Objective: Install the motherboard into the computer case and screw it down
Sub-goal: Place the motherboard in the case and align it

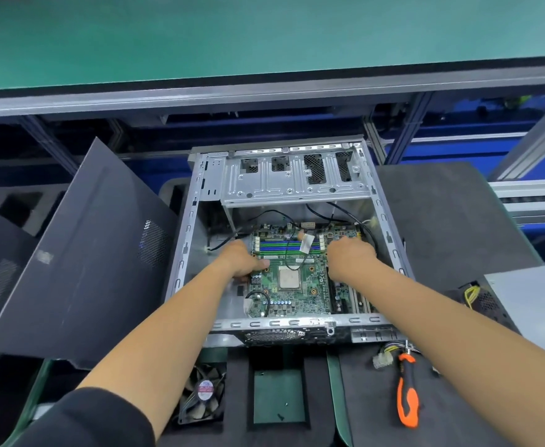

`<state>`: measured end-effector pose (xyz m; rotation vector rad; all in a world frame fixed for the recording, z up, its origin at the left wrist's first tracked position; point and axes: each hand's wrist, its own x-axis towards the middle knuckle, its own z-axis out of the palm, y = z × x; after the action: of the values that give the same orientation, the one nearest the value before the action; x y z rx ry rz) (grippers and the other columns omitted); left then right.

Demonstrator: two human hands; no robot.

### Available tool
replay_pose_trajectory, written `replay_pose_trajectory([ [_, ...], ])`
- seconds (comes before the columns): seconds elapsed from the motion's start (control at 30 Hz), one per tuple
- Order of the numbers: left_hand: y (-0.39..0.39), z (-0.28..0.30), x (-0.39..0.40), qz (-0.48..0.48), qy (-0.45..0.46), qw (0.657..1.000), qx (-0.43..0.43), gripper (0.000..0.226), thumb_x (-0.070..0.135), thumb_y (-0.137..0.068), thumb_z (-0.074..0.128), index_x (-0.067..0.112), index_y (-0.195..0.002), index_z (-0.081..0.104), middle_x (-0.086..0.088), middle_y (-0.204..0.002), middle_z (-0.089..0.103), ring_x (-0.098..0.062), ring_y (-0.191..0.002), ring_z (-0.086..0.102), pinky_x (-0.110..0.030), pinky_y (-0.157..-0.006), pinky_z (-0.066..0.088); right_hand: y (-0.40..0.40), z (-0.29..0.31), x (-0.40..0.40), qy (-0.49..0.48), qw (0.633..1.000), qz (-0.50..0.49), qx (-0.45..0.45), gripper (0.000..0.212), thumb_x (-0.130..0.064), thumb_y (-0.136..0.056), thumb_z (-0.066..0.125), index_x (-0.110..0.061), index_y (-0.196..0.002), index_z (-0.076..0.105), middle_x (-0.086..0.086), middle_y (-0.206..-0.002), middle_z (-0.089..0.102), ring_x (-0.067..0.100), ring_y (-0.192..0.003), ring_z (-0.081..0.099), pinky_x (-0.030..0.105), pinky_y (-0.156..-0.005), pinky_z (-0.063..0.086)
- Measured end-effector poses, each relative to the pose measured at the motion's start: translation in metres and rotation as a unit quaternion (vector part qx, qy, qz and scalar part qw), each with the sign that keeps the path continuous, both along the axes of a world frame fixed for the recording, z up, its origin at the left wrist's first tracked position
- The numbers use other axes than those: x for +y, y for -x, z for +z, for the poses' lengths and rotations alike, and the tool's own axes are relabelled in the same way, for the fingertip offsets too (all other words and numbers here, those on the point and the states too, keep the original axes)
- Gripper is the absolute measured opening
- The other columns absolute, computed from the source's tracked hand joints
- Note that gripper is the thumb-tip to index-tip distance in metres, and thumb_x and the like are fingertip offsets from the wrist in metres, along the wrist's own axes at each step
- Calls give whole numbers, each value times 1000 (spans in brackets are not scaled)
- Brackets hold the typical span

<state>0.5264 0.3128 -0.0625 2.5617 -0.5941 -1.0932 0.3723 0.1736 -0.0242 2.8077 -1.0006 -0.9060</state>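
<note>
Fingers [259, 264] of my left hand [243, 261] curl over the left edge of the green printed-circuit motherboard [292, 279], thumb lying on top of it, so I have that side gripped. My right hand [350, 258] sits knuckles-up at the board's right edge, fingers bent down out of sight; it seems to hold that edge, but I cannot tell for sure.

Between my hands the board lies flat on the floor of the open grey steel computer case [180, 253], its square silver processor [288, 279] in the middle and the blue and green memory slots [285, 245] towards the far side. Black cables [348, 221] trail across its far end.

I judge the board lowered in but not yet settled on its mounts; I see no screw being driven. The orange-and-black screwdriver [408, 391] lies untouched on the dark foam bench mat [367, 398] in front of the case, so all the screwing down is left.

As for writing, a white sticker on the board and the round label on the small black fan [201, 393] near my left sleeve are too blurred to read.
</note>
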Motion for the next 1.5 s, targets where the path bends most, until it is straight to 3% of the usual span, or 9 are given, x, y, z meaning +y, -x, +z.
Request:
replay_pose_trajectory([
  [0.1,2,-1,-2,-26,-11,999,-28,89,42,-76,77,3,-141,31,-10,-143,43,-26,-126,46,-31,-97,40,2,1,1,38,999,3,34,24,-15,-91,48,-9,-110,61,4,-96,56,22,-78,50,31,-57,39],
  [0.3,0,-1,-3,14,-13,1000,23,90,34,-74,80,2,-142,29,-14,-144,41,-29,-125,50,-39,-101,45,3,-5,-1,19,999,-27,26,38,-47,-94,50,-10,-93,56,0,-71,46,15,-58,44,28,-43,29],
  [0.43,0,-3,-4,44,-5,997,70,79,33,-72,83,0,-131,40,-15,-124,58,-25,-95,66,-39,-89,54,2,-7,-7,-22,998,-57,27,49,-56,-89,52,-8,-94,47,3,-73,45,20,-67,50,32,-55,41],
  [0.6,0,-4,-5,68,-11,992,105,64,29,-71,84,-1,-116,50,-15,-100,66,-23,-72,66,-40,-83,57,2,-10,-12,-67,993,-89,20,49,-57,-89,52,-8,-92,52,3,-76,49,19,-67,52,32,-62,46],
  [0.77,3,0,-6,59,-29,992,110,48,21,-75,81,-1,-105,52,-13,-81,65,-15,-45,56,-24,-48,52,2,-10,-12,-66,992,-100,42,66,-59,-87,55,-6,-126,51,8,-105,55,26,-90,56,35,-68,46],
  [0.9,4,1,-5,54,-27,992,106,54,19,-75,81,-2,-113,47,-19,-94,68,-18,-49,56,-31,-58,53,3,-12,-13,-65,991,-109,52,75,-62,-85,54,-5,-134,46,10,-126,53,28,-107,56,37,-75,48],
  [1.13,4,-1,-3,54,-12,994,92,49,17,-75,81,-2,-108,50,-14,-82,65,-17,-48,55,-31,-60,54,4,-8,-12,-71,988,-120,61,62,-55,-82,56,-9,-123,53,7,-102,52,24,-85,54,35,-69,48],
  [1.33,4,-2,-3,62,13,995,78,62,12,-74,81,-4,-122,46,-17,-95,64,-17,-48,57,-25,-43,50,2,-8,-12,-79,988,-128,47,53,-59,-81,55,-12,-107,57,3,-87,53,23,-81,55,34,-69,48],
  [1.5,4,-2,-2,59,37,997,45,63,18,-68,86,-5,-116,52,-20,-109,63,-32,-94,66,-43,-82,57,3,-10,-13,-72,983,-168,3,48,-60,-80,55,-13,-85,50,2,-72,48,19,-68,54,29,-62,47],
])
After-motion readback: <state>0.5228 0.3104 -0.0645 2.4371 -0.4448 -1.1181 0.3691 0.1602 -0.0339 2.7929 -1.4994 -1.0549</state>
